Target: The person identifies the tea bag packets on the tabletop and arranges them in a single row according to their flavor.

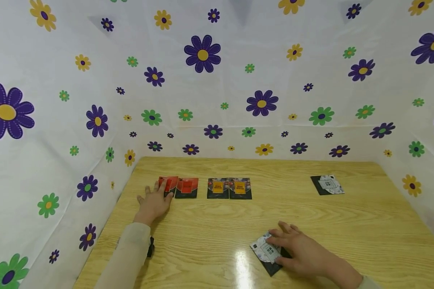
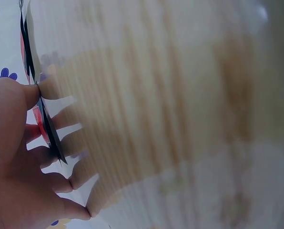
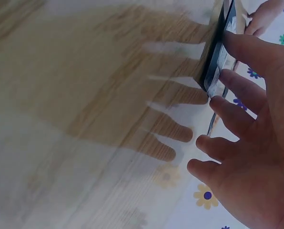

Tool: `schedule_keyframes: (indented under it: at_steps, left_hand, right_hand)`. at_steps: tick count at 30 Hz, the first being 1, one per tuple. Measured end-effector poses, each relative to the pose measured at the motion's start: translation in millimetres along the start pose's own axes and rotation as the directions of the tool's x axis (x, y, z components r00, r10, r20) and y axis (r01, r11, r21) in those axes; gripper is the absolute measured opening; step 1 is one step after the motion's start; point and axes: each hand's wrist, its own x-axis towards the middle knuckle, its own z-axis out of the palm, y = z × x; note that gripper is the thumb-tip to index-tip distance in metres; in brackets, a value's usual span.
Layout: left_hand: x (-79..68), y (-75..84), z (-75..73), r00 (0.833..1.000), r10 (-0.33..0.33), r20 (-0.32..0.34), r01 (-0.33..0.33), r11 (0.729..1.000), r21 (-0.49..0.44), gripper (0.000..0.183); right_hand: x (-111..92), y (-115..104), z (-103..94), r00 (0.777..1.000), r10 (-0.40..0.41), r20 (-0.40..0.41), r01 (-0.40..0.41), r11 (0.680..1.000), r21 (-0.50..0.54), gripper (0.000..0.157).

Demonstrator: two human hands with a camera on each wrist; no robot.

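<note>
Floral sheet [image 1: 220, 88] behind the orange-label packet pair [image 1: 232, 188]; counter [image 1: 191, 220] under it. Right hand [image 1: 304, 251] nearer and right of the pair: fingers spread, tips touching the near white-and-black packet [image 1: 265, 252]. Left hand [image 1: 154, 204] left of the pair: fingers spread, touching the left red packet [image 1: 170, 183]. Right red packet [image 1: 187, 188] sits just left of the pair, far white-and-black packet [image 1: 327, 184] well right of it. Dark item [image 1: 150, 247] nearer, left of the pair, partly hidden by the sleeve [image 1: 124, 257]; can't identify.

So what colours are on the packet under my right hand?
That packet is black and patterned whitish-grey; the head view shows it best.
</note>
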Motion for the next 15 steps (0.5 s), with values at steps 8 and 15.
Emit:
schedule_keyframes:
  at_steps: [8,15]
  left_hand:
    - [1.3,-1.2,1.6,1.0,-0.002,-0.004,0.002,1.0,-0.001,0.071]
    - [0.0,0.0,0.6,1.0,0.002,-0.005,-0.002,1.0,0.0,0.071]
  right_hand:
    - [4.4,7.7,-2.7,0.998,0.045,-0.037,-0.046,0.999,-0.017,0.058]
    - [11.0,18.8,-4.3,0.988,0.057,-0.143,-0.067,0.995,-0.069,0.057]
